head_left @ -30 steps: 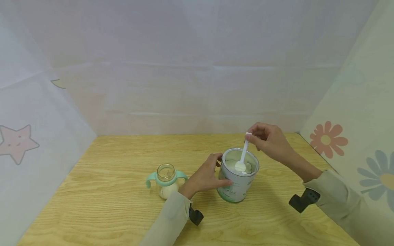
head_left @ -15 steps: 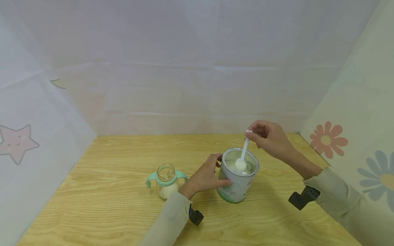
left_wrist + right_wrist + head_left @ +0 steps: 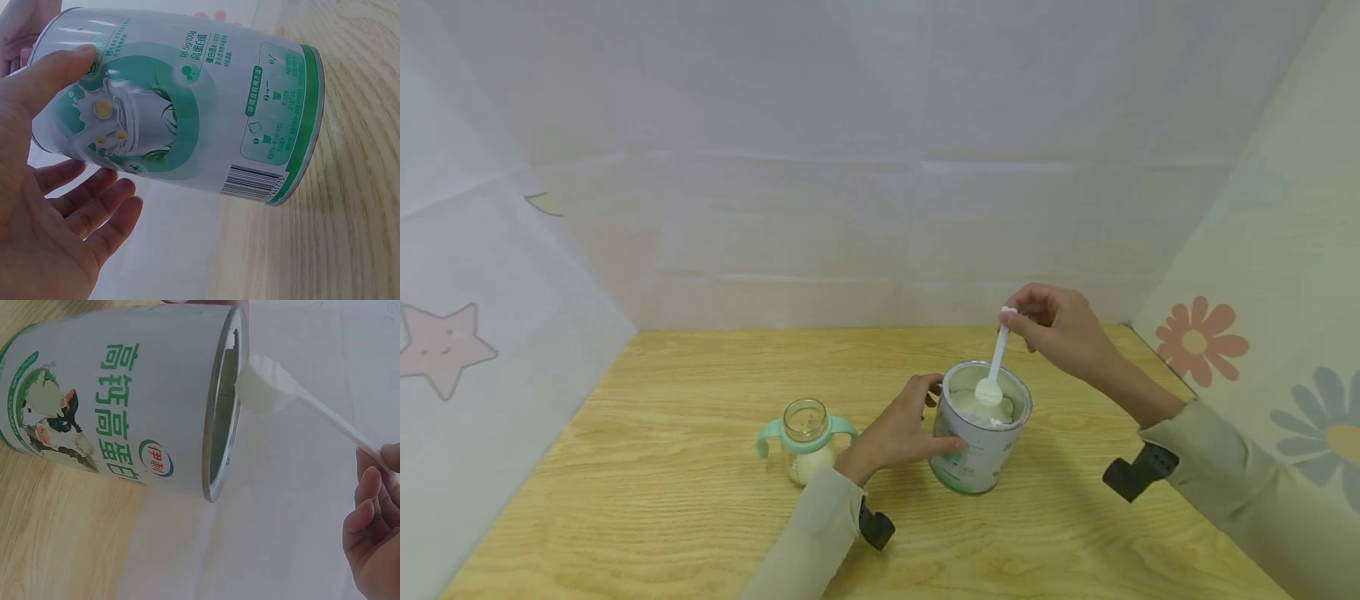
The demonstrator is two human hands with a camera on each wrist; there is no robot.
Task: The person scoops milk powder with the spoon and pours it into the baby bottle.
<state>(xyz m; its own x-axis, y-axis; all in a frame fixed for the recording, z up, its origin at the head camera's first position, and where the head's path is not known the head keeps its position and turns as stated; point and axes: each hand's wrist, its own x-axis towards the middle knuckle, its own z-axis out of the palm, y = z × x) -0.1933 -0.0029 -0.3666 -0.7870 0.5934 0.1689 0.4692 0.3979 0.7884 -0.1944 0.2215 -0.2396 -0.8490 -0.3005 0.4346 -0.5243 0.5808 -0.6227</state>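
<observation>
In the head view a white and green milk powder can (image 3: 976, 454) stands upright and uncovered on the wooden table, pale powder showing inside. My left hand (image 3: 898, 429) holds its left side, the thumb (image 3: 62, 72) lying along the wall and the other fingers curving round the far side. My right hand (image 3: 1060, 329) pinches the end of a white scoop's handle (image 3: 998, 354). The scoop's bowl (image 3: 265, 384), heaped with powder, sits right at the can's mouth in the right wrist view. A baby bottle (image 3: 806, 442) stands just left of my left forearm.
The bottle has two mint-green handles (image 3: 767, 435), an uncapped neck and pale contents low inside. Pale cloth walls (image 3: 880, 208) close off the table's (image 3: 662, 467) back and sides. A black device (image 3: 1141, 472) is strapped at each wrist.
My right hand has risen a little, lifting the scoop's bowl up from the powder towards the can's rim. My left hand and the can have stayed where they were.
</observation>
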